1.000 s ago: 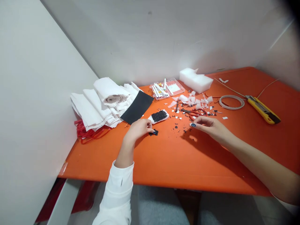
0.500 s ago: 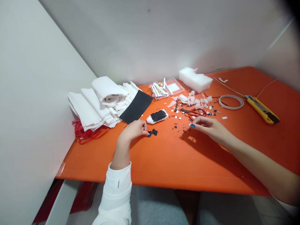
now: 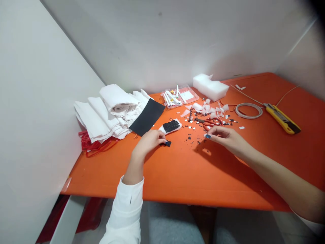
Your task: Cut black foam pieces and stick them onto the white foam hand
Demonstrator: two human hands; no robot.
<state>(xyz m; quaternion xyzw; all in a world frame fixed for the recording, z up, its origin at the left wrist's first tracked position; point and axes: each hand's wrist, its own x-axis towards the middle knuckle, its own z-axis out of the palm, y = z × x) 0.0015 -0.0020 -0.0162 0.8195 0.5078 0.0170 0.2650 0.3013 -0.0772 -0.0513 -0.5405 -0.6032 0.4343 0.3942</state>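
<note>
My left hand (image 3: 152, 140) is closed, its thumb and fingertips down on a little cluster of small black pieces (image 3: 168, 143) on the orange table. Just beyond it lies a small white foam shape (image 3: 163, 130), covered in part by overlapping black scale-like pieces (image 3: 171, 126). My right hand (image 3: 221, 136) hovers over the table with thumb and fingertip pinched; whatever is between them is too small to make out. Behind that hand lie red-handled pliers or scissors (image 3: 214, 122), partly hidden. A sheet of black material (image 3: 147, 117) rests beyond my left hand.
White folded cloth or paper (image 3: 101, 118) and red strips (image 3: 93, 144) are at left. A clear box (image 3: 189, 95) of white pens and a white foam block (image 3: 210, 88) stand at back. Foam scraps (image 3: 209, 108), a tape roll (image 3: 248, 116) and yellow utility knife (image 3: 281, 118) lie right.
My left hand has moved a little right and forward, its fingertips now over the small black pieces. My right hand stays nearly where it was, still pinched.
</note>
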